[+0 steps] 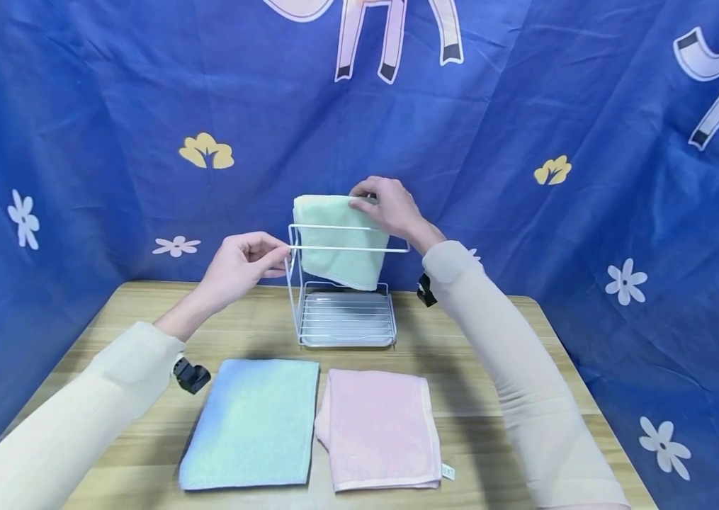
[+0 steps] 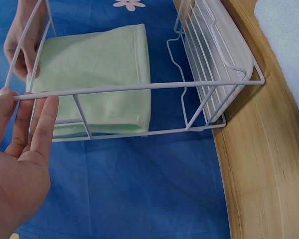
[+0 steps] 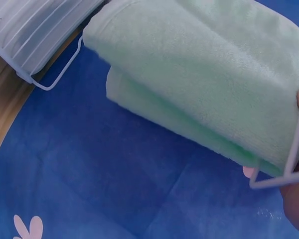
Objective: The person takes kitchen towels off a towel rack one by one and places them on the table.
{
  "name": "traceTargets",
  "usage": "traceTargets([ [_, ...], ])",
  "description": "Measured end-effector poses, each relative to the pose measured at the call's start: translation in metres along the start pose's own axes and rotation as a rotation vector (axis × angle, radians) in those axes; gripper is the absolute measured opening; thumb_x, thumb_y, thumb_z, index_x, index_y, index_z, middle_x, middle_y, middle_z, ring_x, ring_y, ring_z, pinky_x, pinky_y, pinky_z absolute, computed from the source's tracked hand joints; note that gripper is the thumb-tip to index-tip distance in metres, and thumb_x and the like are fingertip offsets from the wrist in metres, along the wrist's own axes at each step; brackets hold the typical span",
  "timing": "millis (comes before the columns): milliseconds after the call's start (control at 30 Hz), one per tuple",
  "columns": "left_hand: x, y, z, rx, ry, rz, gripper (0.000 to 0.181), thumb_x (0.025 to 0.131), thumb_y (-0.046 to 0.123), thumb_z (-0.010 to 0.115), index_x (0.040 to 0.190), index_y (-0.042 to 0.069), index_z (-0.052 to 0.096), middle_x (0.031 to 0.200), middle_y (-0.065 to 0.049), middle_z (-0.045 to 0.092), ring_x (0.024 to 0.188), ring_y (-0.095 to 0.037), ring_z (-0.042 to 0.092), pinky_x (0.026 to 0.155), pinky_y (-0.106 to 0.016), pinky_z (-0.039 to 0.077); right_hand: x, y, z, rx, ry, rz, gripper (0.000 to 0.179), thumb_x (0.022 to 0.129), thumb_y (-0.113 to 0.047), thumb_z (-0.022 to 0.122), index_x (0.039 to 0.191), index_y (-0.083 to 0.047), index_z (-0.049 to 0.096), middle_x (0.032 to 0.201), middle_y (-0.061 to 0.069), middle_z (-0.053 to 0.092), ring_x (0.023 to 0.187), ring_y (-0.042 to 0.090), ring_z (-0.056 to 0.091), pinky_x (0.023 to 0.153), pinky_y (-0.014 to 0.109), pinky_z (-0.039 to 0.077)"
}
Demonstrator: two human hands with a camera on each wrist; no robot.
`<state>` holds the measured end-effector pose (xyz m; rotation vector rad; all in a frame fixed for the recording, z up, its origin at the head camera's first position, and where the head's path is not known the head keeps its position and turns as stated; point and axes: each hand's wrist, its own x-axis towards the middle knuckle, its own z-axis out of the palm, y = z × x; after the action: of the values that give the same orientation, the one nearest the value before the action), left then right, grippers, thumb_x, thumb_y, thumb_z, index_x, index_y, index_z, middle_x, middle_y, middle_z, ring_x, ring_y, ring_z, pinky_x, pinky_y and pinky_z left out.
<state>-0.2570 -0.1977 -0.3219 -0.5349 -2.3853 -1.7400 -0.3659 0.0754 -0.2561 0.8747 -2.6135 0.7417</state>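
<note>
A folded pale green towel [image 1: 340, 239] hangs upright at the top of a white wire rack [image 1: 346, 248], whose upper bars cross in front of it in the head view. My right hand [image 1: 391, 205] pinches the towel's upper right corner between thumb and fingers. With thumb and fingers, my left hand [image 1: 241, 262] grips the rack's upper left corner; the left wrist view shows its fingers [image 2: 42, 129] at the white bar [image 2: 139, 88]. In the right wrist view the towel [image 3: 199, 74] shows its folded layers slightly parted, and most of that hand is out of frame.
The rack's base holds a pale tray [image 1: 346, 319] on the wooden table [image 1: 142, 304], near its back edge. In front lie a folded light blue towel [image 1: 257, 425] and a folded pink towel [image 1: 385, 428] with a small tag. A blue patterned curtain [image 1: 257, 85] hangs close behind.
</note>
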Motion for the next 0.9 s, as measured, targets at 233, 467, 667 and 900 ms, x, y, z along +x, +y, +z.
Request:
traceTargets([
  [233,0.0,0.0,0.0,0.014,0.003,-0.002,0.027,0.092,0.033,0.066,0.102,0.008,0.07,0.094,-0.021,0.068,0.089,-0.037,0.068,0.075,-0.031,0.061,-0.005,-0.001,-0.015,0.041,0.01,-0.009,0.021,0.092,-0.031,0.068,0.106,-0.018,0.073,0.103,-0.004,0.067,0.092,0.011,0.059,0.079,0.026,0.05],
  [467,0.0,-0.001,0.0,0.016,0.002,-0.004,0.029,0.092,0.034,0.066,0.103,0.008,0.069,0.095,-0.021,0.068,0.089,-0.036,0.069,0.075,-0.032,0.061,-0.01,-0.001,-0.026,0.089,0.045,-0.051,0.02,0.092,-0.029,0.068,0.106,-0.016,0.073,0.102,-0.003,0.067,0.089,0.01,0.059,0.077,0.025,0.051],
  [667,-0.001,0.0,-0.001,0.016,0.011,-0.001,0.028,0.092,0.033,0.066,0.102,0.007,0.069,0.095,-0.023,0.068,0.087,-0.033,0.069,0.075,-0.032,0.061,-0.015,-0.002,-0.034,0.126,0.093,-0.083,0.018,0.092,-0.028,0.068,0.103,-0.015,0.074,0.099,-0.004,0.068,0.084,0.008,0.059,0.073,0.024,0.051],
  [900,0.0,0.0,0.0,0.018,0.011,0.005,0.027,0.092,0.032,0.067,0.102,0.007,0.069,0.093,-0.02,0.069,0.086,-0.032,0.07,0.075,-0.033,0.061,-0.022,-0.005,-0.044,0.147,0.146,-0.105,0.016,0.092,-0.027,0.069,0.101,-0.014,0.074,0.096,-0.004,0.068,0.082,0.007,0.058,0.071,0.024,0.05],
])
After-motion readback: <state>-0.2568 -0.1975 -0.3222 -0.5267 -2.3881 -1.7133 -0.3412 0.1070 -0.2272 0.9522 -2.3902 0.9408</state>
